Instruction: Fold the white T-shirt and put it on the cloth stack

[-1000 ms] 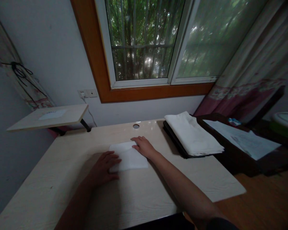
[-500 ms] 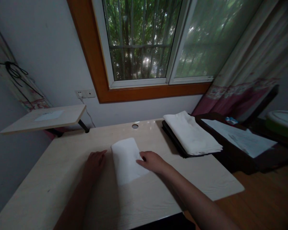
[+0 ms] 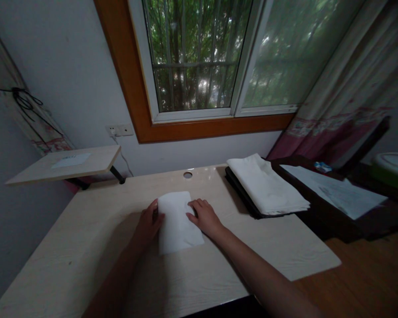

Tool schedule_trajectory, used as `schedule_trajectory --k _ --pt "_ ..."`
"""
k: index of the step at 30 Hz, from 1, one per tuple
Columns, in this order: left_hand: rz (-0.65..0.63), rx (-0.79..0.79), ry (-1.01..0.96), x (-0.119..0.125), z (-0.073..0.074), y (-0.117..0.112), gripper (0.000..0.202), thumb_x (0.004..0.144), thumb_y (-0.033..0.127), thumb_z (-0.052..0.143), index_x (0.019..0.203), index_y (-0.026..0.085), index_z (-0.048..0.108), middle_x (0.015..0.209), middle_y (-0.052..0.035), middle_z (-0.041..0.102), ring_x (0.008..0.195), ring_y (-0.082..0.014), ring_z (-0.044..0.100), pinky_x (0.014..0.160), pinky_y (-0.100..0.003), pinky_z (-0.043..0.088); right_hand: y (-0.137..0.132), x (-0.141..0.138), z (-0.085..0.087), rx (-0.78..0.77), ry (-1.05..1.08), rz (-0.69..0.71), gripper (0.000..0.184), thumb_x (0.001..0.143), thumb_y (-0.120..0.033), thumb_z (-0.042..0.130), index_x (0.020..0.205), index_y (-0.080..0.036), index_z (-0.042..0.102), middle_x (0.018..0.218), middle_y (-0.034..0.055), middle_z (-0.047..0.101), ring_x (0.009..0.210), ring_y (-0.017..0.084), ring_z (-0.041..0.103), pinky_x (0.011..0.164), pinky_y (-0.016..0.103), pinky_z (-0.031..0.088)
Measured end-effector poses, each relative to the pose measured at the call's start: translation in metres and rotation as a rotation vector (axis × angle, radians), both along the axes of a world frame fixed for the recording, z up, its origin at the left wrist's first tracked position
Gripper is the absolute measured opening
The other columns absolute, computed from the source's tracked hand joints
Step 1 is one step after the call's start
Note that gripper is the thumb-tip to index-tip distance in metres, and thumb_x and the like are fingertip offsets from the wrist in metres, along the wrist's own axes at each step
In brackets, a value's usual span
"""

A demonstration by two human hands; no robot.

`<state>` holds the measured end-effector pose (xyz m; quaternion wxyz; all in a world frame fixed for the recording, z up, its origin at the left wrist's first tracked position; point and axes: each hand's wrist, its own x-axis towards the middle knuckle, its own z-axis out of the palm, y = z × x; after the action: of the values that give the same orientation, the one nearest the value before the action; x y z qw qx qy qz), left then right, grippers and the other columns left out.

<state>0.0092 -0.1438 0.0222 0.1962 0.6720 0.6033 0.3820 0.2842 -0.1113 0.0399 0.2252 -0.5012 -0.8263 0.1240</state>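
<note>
A small folded white cloth (image 3: 176,223) lies on the light wooden desk (image 3: 86,247), its long side running away from me. My left hand (image 3: 148,224) rests against the cloth's left edge, fingers stretched along it. My right hand (image 3: 204,216) lies on the cloth's right edge, fingers flat and pointing left onto the fabric. Both hands press on the cloth from either side; neither lifts it.
A stack of folded white cloths (image 3: 267,184) sits on a dark tray (image 3: 242,194) at the desk's right rear. A cable hole (image 3: 187,175) is behind the cloth. A small side shelf (image 3: 66,163) juts out at left. A dark low table with papers (image 3: 334,192) stands at right, below the window.
The cloth went from lying crosswise to lengthwise. My left hand has moved in from the bare desk to the cloth's left edge; my right hand shifted up along the right edge.
</note>
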Motion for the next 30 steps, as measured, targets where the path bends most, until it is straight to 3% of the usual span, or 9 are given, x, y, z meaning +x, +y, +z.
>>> schedule_trajectory --k 5,9,12,17,20,23,27,30 --pt "0.067 -0.15 -0.466 0.026 0.004 0.023 0.093 0.079 0.055 0.071 0.153 0.023 0.025 0.141 -0.02 0.051 0.102 -0.0258 0.069 0.085 -0.042 0.057 -0.001 0.003 -0.004 0.029 0.046 0.005 0.033 0.093 -0.037 0.066 0.121 -0.022 0.062 0.116 0.009 0.063 0.11 0.027 0.053 0.098 0.04 0.044" --pt "0.202 -0.286 -0.675 0.037 0.015 0.033 0.104 0.075 0.05 0.078 0.155 0.025 0.017 0.144 -0.0207 0.05 0.105 -0.0261 0.069 0.082 -0.039 0.059 -0.001 0.005 -0.004 0.045 0.075 0.021 0.033 0.091 -0.035 0.068 0.121 -0.022 0.063 0.115 0.009 0.062 0.109 0.028 0.053 0.099 0.041 0.043" --pt "0.133 -0.383 -0.75 0.036 0.021 0.03 0.106 0.078 0.046 0.076 0.158 0.027 0.009 0.136 -0.0195 0.059 0.102 -0.0265 0.07 0.082 -0.041 0.059 -0.002 0.006 -0.003 0.038 0.084 0.033 0.037 0.09 -0.035 0.069 0.124 -0.023 0.061 0.117 0.0093 0.062 0.111 0.028 0.053 0.1 0.043 0.043" --pt "-0.01 -0.325 -0.776 0.031 0.028 0.014 0.105 0.081 0.045 0.072 0.16 0.03 0.004 0.123 -0.0127 0.068 0.096 -0.0265 0.072 0.081 -0.042 0.06 0.002 0.006 -0.005 -0.035 0.182 0.01 0.067 0.086 -0.042 0.073 0.144 -0.023 0.046 0.135 0.0121 0.059 0.123 0.031 0.051 0.104 0.047 0.041" --pt "-0.11 -0.271 -0.857 0.035 0.038 0.003 0.105 0.081 0.042 0.072 0.16 0.033 0.003 0.13 -0.0092 0.065 0.1 -0.0258 0.07 0.085 -0.041 0.059 0.006 0.003 -0.006 -0.133 0.365 -0.016 0.082 0.083 -0.048 0.074 0.152 -0.021 0.037 0.142 0.0147 0.056 0.128 0.032 0.05 0.108 0.048 0.041" --pt "-0.147 -0.254 -0.96 0.041 0.048 -0.005 0.108 0.078 0.039 0.076 0.16 0.036 0.004 0.137 -0.007 0.062 0.105 -0.0272 0.069 0.087 -0.041 0.059 0.009 -0.004 -0.002 -0.314 0.652 0.034 0.086 0.082 -0.052 0.074 0.152 -0.021 0.036 0.141 0.0151 0.057 0.128 0.03 0.054 0.109 0.047 0.042" --pt "-0.186 -0.288 -1.111 0.045 0.052 -0.009 0.11 0.076 0.032 0.079 0.159 0.04 0.008 0.142 -0.0083 0.059 0.111 -0.0293 0.067 0.09 -0.041 0.057 0.009 -0.014 0.01 -0.579 1.023 0.218 0.076 0.08 -0.054 0.075 0.143 -0.022 0.047 0.141 0.0116 0.059 0.125 0.028 0.058 0.108 0.048 0.044" --pt "-0.2 -0.246 -1.157 0.045 0.047 -0.006 0.105 0.077 0.027 0.078 0.158 0.041 0.013 0.15 -0.0087 0.052 0.122 -0.0299 0.061 0.096 -0.04 0.054 0.007 -0.018 0.015 -0.746 1.102 0.296 0.063 0.078 -0.053 0.077 0.129 -0.019 0.06 0.132 0.0108 0.066 0.117 0.029 0.063 0.103 0.047 0.047"
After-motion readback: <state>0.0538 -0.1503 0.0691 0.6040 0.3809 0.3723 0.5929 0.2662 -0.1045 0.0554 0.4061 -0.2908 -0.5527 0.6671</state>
